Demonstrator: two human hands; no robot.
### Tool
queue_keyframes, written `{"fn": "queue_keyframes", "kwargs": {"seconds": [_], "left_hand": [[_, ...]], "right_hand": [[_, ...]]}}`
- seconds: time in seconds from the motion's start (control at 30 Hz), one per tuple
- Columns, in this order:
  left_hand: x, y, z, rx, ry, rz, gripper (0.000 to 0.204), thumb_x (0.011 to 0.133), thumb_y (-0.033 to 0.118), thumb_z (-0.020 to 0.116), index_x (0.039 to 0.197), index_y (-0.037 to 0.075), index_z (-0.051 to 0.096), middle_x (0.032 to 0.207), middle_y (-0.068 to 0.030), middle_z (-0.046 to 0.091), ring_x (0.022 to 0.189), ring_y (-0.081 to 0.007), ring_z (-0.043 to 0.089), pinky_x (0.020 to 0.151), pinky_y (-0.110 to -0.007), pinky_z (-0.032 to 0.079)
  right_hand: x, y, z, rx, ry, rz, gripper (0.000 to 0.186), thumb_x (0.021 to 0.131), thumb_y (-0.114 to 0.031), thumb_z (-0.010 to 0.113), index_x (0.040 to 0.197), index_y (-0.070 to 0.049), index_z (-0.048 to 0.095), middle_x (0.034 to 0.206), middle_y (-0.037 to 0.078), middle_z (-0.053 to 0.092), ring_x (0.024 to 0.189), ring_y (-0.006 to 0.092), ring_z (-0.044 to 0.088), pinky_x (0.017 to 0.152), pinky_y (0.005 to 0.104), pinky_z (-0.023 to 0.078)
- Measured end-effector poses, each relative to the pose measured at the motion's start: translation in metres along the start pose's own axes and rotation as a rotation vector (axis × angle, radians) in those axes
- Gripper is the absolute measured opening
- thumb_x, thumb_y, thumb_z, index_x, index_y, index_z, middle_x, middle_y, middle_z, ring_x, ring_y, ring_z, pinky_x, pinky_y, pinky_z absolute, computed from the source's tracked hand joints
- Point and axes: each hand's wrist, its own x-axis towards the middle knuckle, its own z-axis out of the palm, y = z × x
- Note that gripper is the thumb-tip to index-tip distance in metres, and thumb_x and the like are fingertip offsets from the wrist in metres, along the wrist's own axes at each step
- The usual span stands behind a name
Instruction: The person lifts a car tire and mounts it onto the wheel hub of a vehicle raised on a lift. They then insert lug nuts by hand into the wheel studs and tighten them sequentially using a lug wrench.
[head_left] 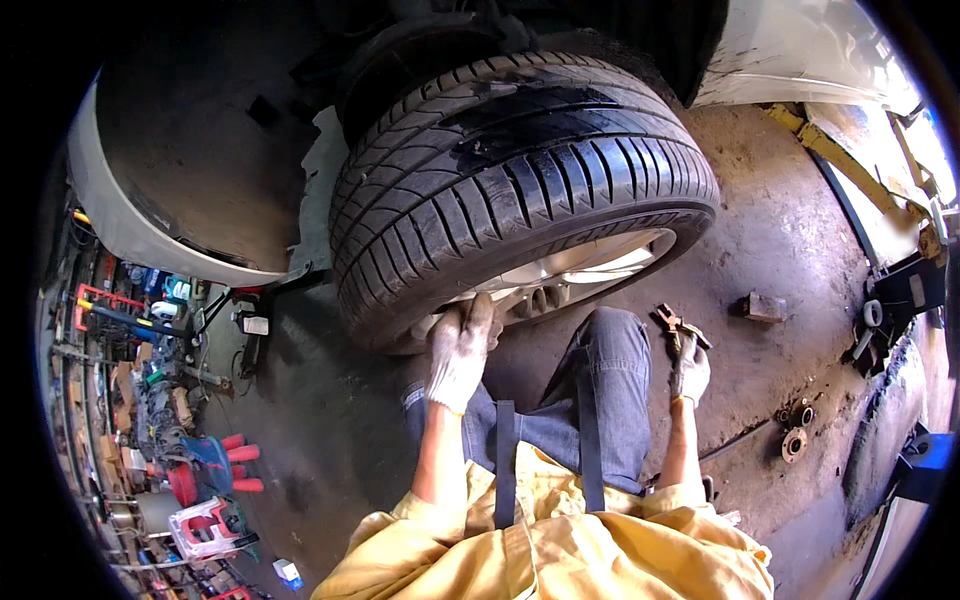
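Wheel: before the person, beside the white body panel, a dark patch on its tread.
Left hand: gloved, at the wheel's near face, fingers bunched; cannot tell whether they grip.
Right hand: gloved, right of the wheel, fingers around a metal hand tool.
Floor: block right of the wheel.

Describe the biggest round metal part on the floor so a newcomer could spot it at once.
Find the big tyre, then go right and down past the gloved right hand holding a tool. On the floor there, a cluster of round parts lies near a thin rod. Yours is the lowest disc, wider than the others, with a broad rim around its centre.
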Motion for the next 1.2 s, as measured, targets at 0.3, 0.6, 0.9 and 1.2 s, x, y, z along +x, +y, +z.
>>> {"fn": "queue_keyframes", "kwargs": {"seconds": [0.3, 0.6, 0.9, 1.2], "left_hand": [[0.012, 0.004, 0.013, 0.094, 0.242, 0.186, 0.07, 0.097, 0.06, 0.063, 0.123, -0.004, 0.063, 0.116, -0.0136, 0.068, 0.101, -0.0283, 0.066, 0.089, -0.04, 0.051], [0.008, 0.007, 0.023, 0.241, 0.358, 0.249, 0.069, 0.099, 0.059, 0.06, 0.126, -0.004, 0.063, 0.117, -0.0215, 0.071, 0.112, -0.038, 0.066, 0.096, -0.045, 0.049], [0.012, 0.005, 0.022, 0.22, 0.327, 0.241, 0.062, 0.101, 0.053, 0.058, 0.121, -0.005, 0.065, 0.122, -0.0232, 0.07, 0.115, -0.0389, 0.064, 0.098, -0.045, 0.047], [0.018, -0.007, 0.018, 0.206, 0.278, 0.36, 0.072, 0.1, 0.062, 0.055, 0.113, -0.009, 0.063, 0.109, -0.0139, 0.069, 0.098, -0.0225, 0.057, 0.092, -0.04, 0.046]], "right_hand": [[0.025, 0.186, -0.004, -0.722, -0.125, 0.107, 0.043, 0.096, -0.047, 0.059, 0.101, -0.005, 0.069, 0.102, 0.024, 0.073, 0.097, 0.0419, 0.07, 0.084, 0.0504, 0.054], [0.041, 0.143, -0.005, -1.076, 0.013, -0.138, 0.037, 0.09, -0.047, 0.068, 0.1, -0.012, 0.07, 0.095, 0.014, 0.068, 0.088, 0.0355, 0.069, 0.079, 0.0479, 0.057], [-0.028, -0.108, 0.043, 0.185, -0.555, -0.739, 0.018, 0.095, -0.017, 0.069, 0.105, -0.003, 0.074, 0.104, 0.015, 0.074, 0.096, 0.0302, 0.072, 0.089, 0.037, 0.054], [-0.067, -0.096, 0.17, -0.286, -0.973, -0.524, 0.065, 0.094, -0.053, 0.064, 0.129, 0.001, 0.065, 0.121, 0.025, 0.071, 0.103, 0.0385, 0.072, 0.088, 0.0425, 0.057]]}}
